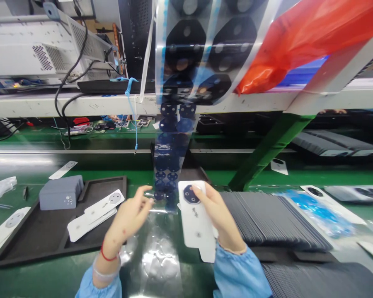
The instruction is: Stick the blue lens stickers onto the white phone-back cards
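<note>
Head view: right hand [216, 207], fingers gripping a white panel [189, 223] just right of the film strip [170, 159], thumb at its dark disc [191, 196]. Left hand [129, 219], fingers parted, apparently empty, left of the strip. Panel probably light, thin, slick; long edges suit holding.

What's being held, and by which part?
Right hand holds a white panel by its upper right side, thumb on the dark disc. Left hand: nothing visible in its grasp.
</note>
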The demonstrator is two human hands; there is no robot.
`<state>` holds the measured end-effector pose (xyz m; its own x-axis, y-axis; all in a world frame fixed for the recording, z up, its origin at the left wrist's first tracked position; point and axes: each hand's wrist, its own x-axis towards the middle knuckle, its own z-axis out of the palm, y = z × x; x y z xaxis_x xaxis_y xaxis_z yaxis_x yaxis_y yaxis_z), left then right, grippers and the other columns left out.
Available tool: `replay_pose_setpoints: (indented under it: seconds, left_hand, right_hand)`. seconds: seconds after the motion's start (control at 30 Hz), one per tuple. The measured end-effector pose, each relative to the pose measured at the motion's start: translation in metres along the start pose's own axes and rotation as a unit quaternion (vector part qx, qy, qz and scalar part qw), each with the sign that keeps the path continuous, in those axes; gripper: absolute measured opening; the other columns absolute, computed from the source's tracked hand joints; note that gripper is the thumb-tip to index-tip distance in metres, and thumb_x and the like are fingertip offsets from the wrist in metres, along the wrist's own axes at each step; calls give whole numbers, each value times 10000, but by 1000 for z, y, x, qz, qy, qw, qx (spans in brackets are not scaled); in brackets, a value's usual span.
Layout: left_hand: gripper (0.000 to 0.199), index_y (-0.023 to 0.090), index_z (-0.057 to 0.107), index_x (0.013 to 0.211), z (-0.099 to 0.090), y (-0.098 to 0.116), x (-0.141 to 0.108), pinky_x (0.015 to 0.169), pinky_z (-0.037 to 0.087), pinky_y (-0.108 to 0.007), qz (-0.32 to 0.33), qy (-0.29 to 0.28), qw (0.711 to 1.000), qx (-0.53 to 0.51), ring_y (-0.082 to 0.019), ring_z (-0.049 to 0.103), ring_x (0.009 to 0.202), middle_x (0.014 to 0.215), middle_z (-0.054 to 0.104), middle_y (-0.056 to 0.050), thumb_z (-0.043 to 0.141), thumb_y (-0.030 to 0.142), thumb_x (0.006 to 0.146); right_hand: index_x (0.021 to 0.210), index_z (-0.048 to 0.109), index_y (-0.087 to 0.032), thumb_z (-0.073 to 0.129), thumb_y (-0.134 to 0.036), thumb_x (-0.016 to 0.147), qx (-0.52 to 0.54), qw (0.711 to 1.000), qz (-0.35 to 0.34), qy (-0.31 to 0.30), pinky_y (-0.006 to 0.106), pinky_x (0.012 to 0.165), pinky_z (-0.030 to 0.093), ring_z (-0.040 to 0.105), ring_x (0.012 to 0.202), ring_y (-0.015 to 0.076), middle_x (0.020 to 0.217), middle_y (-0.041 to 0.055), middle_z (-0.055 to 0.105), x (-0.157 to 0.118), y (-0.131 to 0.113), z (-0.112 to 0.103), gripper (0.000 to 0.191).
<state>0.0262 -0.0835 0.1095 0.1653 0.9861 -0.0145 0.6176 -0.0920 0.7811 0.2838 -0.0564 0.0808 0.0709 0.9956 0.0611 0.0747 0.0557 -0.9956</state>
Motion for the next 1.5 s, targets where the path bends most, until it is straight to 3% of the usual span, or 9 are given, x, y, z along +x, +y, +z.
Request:
replay_pose_setpoints:
  seconds: [0.23,0.33,0.43,0.57,0.77,1.0,1.23,1.37,1.5]
  left_hand:
    - [586,142,576,1267,-56,-117,41,1059,410,-526,-238,65,936,249,-444,494,1358,1428,544,-244,734,348,742]
    - [487,154,624,1172,-57,-144,47,1078,396,-541,-263,54,928,258,-374,500,1337,1389,577,-171,773,375,764]
    - [485,151,609,1098,-61,-153,47,1040,426,-490,-254,60,932,251,-362,558,1258,1320,607,-178,797,368,707]
    - [478,184,549,1010,-65,-142,48,908,471,-451,-216,87,950,206,-420,623,1126,1098,687,-174,771,411,654]
    - [388,207,583,818,-34,-100,56,690,475,-293,-90,27,996,-1,-240,665,806,824,683,-34,643,590,792]
    - [635,135,699,874,31,-80,75,634,500,-282,-57,-60,962,-260,-210,671,712,823,739,-102,735,737,678]
    - [593,111,758,841,34,-61,63,670,518,-271,-42,-124,915,-381,-207,692,726,821,758,-114,846,663,643]
    - [567,103,779,867,32,-42,53,624,500,-256,-30,-133,902,-410,-185,671,648,774,754,-106,853,629,671]
    - [561,107,792,950,28,-28,44,638,502,-246,-14,-121,898,-424,-181,676,672,808,769,-112,838,612,710]
  right_hand:
    - [821,682,-223,856,-328,569,-152,987,59,2,353,613,536,678,636,246,677,10,711,53,53,-65,323]
    - [886,701,-213,814,-179,524,-214,973,81,10,411,676,550,692,650,276,676,26,709,59,69,-69,381]
    - [1081,686,-185,784,-208,600,-253,965,59,43,504,892,522,714,961,365,995,155,746,60,73,-67,492]
    - [1332,555,-188,732,-306,735,-256,966,18,44,505,1043,453,626,1235,356,1283,189,668,59,76,-43,633]
    - [1300,512,-188,824,-275,641,-211,977,33,7,448,868,551,756,910,303,855,33,753,58,98,20,734]
    - [1366,414,-173,745,-296,684,-98,995,-8,0,417,769,564,725,643,245,618,-94,649,55,88,41,768]
    - [1349,370,-208,670,-569,835,4,996,-84,4,385,702,591,751,750,247,839,-9,678,39,48,25,696]
    - [1353,462,-233,674,-534,882,-31,987,-152,50,533,997,524,660,1188,327,1316,160,609,20,24,25,598]
    - [1315,596,-261,692,-335,931,-259,896,-360,-19,633,1203,275,426,1450,355,1502,132,529,2,5,22,402]
